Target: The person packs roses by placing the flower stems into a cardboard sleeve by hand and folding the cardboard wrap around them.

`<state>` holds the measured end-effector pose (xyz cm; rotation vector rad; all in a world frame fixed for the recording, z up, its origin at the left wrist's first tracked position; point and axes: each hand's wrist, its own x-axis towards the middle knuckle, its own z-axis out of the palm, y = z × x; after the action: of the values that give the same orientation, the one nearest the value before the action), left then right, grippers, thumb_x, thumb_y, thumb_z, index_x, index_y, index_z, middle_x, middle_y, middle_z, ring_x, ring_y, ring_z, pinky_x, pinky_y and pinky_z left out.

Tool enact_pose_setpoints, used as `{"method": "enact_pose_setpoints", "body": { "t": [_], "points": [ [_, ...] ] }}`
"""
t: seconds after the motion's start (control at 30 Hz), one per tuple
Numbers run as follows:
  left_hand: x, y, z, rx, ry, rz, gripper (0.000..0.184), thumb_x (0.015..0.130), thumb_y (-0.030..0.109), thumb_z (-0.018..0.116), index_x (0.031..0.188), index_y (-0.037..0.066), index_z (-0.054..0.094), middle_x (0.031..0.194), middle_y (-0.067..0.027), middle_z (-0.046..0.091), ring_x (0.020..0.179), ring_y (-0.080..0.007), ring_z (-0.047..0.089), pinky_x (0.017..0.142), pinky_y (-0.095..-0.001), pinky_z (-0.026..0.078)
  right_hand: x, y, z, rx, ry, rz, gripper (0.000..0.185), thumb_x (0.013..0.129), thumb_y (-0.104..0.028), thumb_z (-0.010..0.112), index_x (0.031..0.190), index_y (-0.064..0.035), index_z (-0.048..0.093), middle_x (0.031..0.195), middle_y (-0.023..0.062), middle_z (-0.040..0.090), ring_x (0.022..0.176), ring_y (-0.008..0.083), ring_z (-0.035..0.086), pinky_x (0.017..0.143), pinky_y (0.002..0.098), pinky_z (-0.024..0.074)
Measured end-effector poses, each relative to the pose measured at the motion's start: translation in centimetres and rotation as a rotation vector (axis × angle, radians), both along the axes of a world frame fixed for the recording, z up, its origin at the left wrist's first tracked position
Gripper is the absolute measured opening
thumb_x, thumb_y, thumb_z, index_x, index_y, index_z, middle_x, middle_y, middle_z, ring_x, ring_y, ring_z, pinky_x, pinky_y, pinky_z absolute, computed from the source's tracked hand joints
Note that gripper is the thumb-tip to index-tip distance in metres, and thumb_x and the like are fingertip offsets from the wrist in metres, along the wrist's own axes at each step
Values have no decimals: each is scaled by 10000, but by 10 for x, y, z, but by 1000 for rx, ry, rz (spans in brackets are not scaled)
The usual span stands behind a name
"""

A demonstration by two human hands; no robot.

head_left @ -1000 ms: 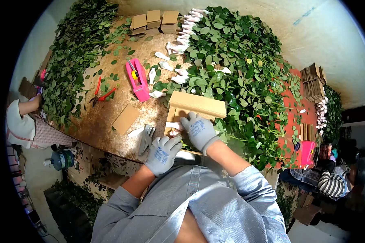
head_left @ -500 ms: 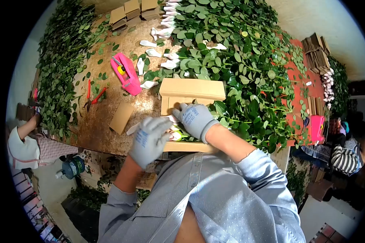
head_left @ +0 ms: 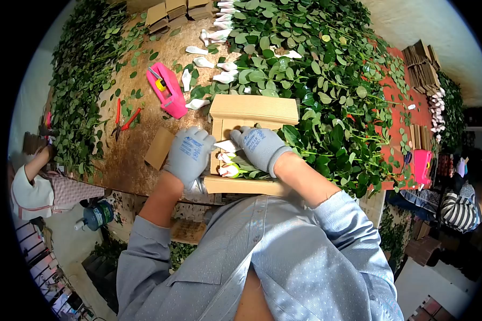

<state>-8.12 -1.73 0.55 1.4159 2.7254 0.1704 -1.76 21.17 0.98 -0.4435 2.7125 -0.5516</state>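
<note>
An open cardboard wrap (head_left: pixel 254 107) lies in front of me, its back flap raised and its front edge (head_left: pixel 246 186) near my body. Pink-and-white rose buds (head_left: pixel 229 170) with green leaves rest inside it. My right hand (head_left: pixel 260 150), in a grey glove, is over the wrap with its fingers curled around a rose in a white tapered bud sleeve (head_left: pixel 227 145); the stem is hidden under the palm. To the left of the wrap, my gloved left hand (head_left: pixel 190 155) is closed, knuckles up, close to the sleeve's tip. What its fingers hold is hidden.
Leafy rose stems (head_left: pixel 305 69) cover the table's right side. A pink tape dispenser (head_left: pixel 167 91), red-handled pruners (head_left: pixel 125 120) and a cardboard piece (head_left: pixel 159 148) lie left. Cardboard stacks (head_left: pixel 166 15) stand behind. Other people (head_left: pixel 35 187) are at both sides.
My left hand has moved left and up, away from the buds, and its fingers have closed. The buds now show more. My right hand has shifted slightly up and stays over the wrap.
</note>
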Motion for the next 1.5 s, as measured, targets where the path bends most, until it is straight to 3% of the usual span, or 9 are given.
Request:
{"method": "enact_pose_setpoints", "body": {
  "t": [0.17,0.33,0.43,0.63,0.77,1.2,1.3,1.43,1.5],
  "points": [
    [-22,-61,-1,-109,47,313,242,823,194,726,1047,105,700,1056,-92,686,1002,-331,627,861,-462,486,5,3,-5,11,77,44,308,983,-178,588,1276,-83,576,1156,182,675,1015,380,701,854,455,570],
    [28,-21,58,122,-295,65,553,759,292,806,1247,79,653,1204,-119,649,1059,-322,599,943,-462,486,8,-7,-3,96,80,62,288,983,-225,594,1244,-102,589,1109,166,675,994,332,717,839,445,574],
    [66,0,51,252,-240,-72,556,747,227,792,1259,65,649,1238,-121,634,1029,-336,593,901,-462,479,6,-10,6,134,29,82,304,963,-252,629,1222,-97,590,1116,165,674,995,333,718,837,436,572],
    [73,11,35,-10,-166,-55,518,843,248,728,1340,136,638,1378,-29,600,1111,-243,553,956,-432,446,6,-9,5,87,25,83,339,916,-282,692,1183,-97,597,1102,157,677,1015,326,712,882,439,550],
    [66,17,42,-20,-170,-83,510,839,239,721,1329,121,649,1391,-30,607,1104,-243,553,950,-440,445,10,-7,-11,18,146,17,246,943,-211,631,1175,-129,637,1112,119,686,1005,327,718,828,449,568],
    [77,9,22,103,-196,-19,407,875,198,636,1270,105,677,1407,-34,606,1059,-248,567,844,-423,490,16,-4,-6,25,208,-80,353,924,-175,624,1262,-82,588,1072,126,667,929,306,712,761,416,570],
    [78,9,29,93,-176,12,417,865,247,675,1258,110,674,1396,-36,604,1099,-254,558,879,-435,495,18,-1,5,-101,388,-180,499,900,-243,688,1355,-93,549,1037,109,666,912,291,700,747,412,556],
    [71,12,42,191,-237,2,499,839,382,758,1239,97,667,1331,-56,613,1123,-277,557,932,-458,499,25,9,30,-250,459,-270,542,870,-98,743,1374,-82,544,1015,120,691,889,328,687,749,433,547],
    [68,22,46,260,-290,38,479,861,391,740,1228,93,670,1329,-68,606,1105,-290,566,909,-445,512,30,11,39,-297,519,-318,553,861,-123,780,1365,-82,556,1045,125,704,893,323,697,754,420,555]
  ]
}}
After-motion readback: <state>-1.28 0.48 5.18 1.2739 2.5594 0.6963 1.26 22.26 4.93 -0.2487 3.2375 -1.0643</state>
